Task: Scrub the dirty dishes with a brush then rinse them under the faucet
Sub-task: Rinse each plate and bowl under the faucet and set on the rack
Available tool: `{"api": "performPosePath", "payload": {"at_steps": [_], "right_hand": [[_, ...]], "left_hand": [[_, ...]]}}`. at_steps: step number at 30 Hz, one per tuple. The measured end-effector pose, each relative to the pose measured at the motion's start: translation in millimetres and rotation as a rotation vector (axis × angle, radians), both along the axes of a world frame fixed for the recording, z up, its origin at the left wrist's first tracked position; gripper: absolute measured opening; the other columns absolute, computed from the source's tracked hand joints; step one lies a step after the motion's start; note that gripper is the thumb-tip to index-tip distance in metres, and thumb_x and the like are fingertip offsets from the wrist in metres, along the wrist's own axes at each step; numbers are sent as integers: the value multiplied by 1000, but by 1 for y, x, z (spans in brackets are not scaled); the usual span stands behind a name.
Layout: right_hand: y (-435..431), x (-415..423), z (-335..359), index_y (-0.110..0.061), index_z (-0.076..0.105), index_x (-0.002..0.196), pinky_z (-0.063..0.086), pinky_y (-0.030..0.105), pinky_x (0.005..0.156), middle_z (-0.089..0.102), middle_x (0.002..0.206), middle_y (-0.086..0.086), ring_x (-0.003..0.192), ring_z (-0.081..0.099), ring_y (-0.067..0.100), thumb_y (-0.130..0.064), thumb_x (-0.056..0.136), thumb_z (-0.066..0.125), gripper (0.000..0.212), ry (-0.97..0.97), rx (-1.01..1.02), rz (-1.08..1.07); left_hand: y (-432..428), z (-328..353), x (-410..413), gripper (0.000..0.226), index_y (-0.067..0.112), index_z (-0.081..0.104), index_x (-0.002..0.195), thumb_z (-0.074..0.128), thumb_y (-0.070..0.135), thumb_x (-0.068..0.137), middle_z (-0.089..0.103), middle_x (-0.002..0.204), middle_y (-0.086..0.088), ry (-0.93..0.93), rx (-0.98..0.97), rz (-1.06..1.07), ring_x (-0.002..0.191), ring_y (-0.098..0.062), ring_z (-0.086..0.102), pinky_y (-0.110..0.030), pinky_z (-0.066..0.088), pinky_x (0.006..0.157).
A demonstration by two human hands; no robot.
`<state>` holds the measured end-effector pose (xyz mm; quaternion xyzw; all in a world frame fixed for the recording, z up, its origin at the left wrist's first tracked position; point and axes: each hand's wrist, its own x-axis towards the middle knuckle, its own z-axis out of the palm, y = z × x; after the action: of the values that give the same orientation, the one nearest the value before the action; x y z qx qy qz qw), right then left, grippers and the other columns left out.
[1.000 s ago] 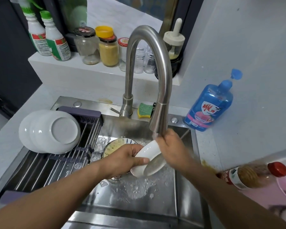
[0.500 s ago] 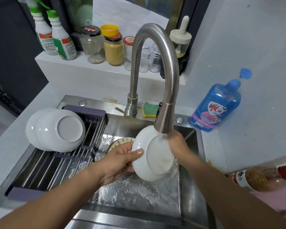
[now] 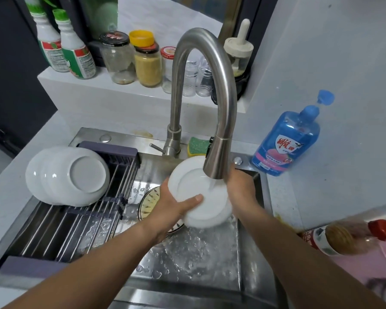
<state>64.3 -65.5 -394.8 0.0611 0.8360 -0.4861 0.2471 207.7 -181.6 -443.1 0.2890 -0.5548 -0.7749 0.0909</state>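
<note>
Plate is tilted under the running water, above the sink, between your hands. A rack spans the sink's left side, with white dishes leaning on it. The faucet arches over, its head just above the plate. Your left hand grips the left rim, thumb across the face. Your right hand is at the right rim, but its fingers are hidden, so its grip can't be told. A sponge lies behind the faucet head.
</note>
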Motion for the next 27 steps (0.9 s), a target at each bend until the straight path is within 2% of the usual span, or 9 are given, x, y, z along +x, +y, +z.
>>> {"api": "performPosePath", "payload": {"at_steps": [4,7,10,14,17,19,21,24,27], "right_hand": [[-1,-6,2,-15,56,71,41,31,63,62,85,8,72,55,21,-20,103,49,33,96,130,173],[0,-3,5,-14,65,77,45,39,70,68,85,12,80,62,28,-41,90,65,30,-44,-43,37],[4,6,2,-12,73,87,58,45,81,77,87,11,83,73,31,-58,84,73,46,-187,-203,-73],[7,18,-4,-11,73,91,60,42,75,78,78,7,74,75,27,-53,87,74,42,-257,-298,-155],[9,24,-13,-12,73,93,62,40,72,78,77,5,73,75,25,-58,83,76,47,-275,-342,-251],[10,25,-25,-14,73,97,63,45,79,79,83,6,80,77,29,-64,79,76,53,-334,-366,-348],[11,28,-39,-17,74,103,60,54,86,80,91,6,86,77,32,-73,68,76,66,-375,-432,-418],[13,29,-75,-22,75,114,56,61,90,79,103,8,95,75,37,-84,39,80,98,-436,-498,-424],[16,34,-68,-25,75,104,59,59,88,79,97,6,93,74,33,-78,67,67,65,-385,-403,-374]], "left_hand": [[5,-9,-13,88,28,41,142,91,43,71,63,129,8,-22,-186,120,116,-9,63,-36,57,91],[7,-12,-21,54,25,50,132,62,60,92,67,119,4,-116,-313,165,104,-11,66,-30,56,80],[2,-11,-27,63,19,62,114,29,70,100,72,102,-4,-239,-358,166,93,-21,68,-34,52,75],[-2,-2,-32,66,9,64,109,30,64,103,69,94,-7,-444,131,405,88,-30,66,-40,55,75],[9,-1,-23,61,14,64,117,42,67,98,77,102,-7,-291,482,472,89,-32,73,-49,60,66],[18,1,-17,67,20,64,125,49,74,88,76,115,-9,-195,646,394,104,-39,71,-68,55,85],[30,8,-12,59,17,60,132,60,57,89,73,122,-15,-63,764,298,112,-41,68,-69,49,96],[41,17,-7,47,9,57,135,68,11,89,70,125,-19,83,824,188,111,-36,70,-60,59,82],[35,14,-2,53,6,56,135,69,-1,84,70,125,-20,79,776,117,113,-36,69,-57,60,78]]}}
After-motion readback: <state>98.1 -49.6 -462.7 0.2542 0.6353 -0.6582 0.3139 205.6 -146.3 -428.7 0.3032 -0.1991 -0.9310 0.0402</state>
